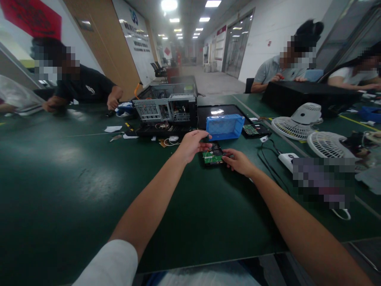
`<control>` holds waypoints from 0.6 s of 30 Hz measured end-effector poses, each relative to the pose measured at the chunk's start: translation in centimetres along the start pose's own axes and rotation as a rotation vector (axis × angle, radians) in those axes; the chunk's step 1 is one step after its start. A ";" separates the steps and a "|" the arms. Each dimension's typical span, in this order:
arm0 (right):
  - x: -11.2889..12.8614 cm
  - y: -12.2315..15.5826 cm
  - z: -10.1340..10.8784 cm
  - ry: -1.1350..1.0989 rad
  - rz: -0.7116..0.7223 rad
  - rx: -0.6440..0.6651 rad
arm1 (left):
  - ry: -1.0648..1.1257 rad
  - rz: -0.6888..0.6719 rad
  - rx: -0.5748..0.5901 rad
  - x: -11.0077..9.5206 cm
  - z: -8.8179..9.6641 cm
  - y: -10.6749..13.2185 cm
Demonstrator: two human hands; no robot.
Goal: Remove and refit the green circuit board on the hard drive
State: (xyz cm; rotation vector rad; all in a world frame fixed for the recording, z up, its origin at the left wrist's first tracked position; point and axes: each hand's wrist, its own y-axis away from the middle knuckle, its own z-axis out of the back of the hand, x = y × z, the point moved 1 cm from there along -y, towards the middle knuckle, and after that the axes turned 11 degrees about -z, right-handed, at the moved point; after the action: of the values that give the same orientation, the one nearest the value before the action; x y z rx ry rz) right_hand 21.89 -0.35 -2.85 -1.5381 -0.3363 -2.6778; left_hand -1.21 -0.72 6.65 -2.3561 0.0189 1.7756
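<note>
A small black case with a green circuit board lies on the table in front of me. My right hand pinches its right edge between thumb and fingers. Over its far left corner is my left hand, with thumb and fingers curled together. Something small and dark shows at those fingertips, too small to name. Just behind the case stands a blue plastic bin, its open side facing me.
An opened computer tower stands behind my left hand. Behind the bin lies a black flat panel, with another circuit-board case beside it. White fans, a power strip and cables lie right. Several people sit around the table.
</note>
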 end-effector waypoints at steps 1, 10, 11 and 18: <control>0.0 0.0 0.0 -0.002 0.000 0.000 | 0.011 0.006 0.010 0.0 0.0 0.0; 0.2 0.1 0.1 0.004 -0.012 0.007 | -0.033 -0.012 0.043 0.8 0.6 -0.7; 0.2 0.1 0.1 0.003 -0.014 0.011 | -0.034 -0.019 0.049 0.9 0.6 -0.7; 0.2 0.1 0.0 0.007 -0.006 0.000 | -0.136 -0.081 0.111 0.4 0.7 -0.3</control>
State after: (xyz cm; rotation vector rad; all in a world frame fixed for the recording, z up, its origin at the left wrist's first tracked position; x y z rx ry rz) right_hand 21.83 -0.45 -2.65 -1.5299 -0.3420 -2.6870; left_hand -1.79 -0.32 6.15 -2.1257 0.0024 1.8412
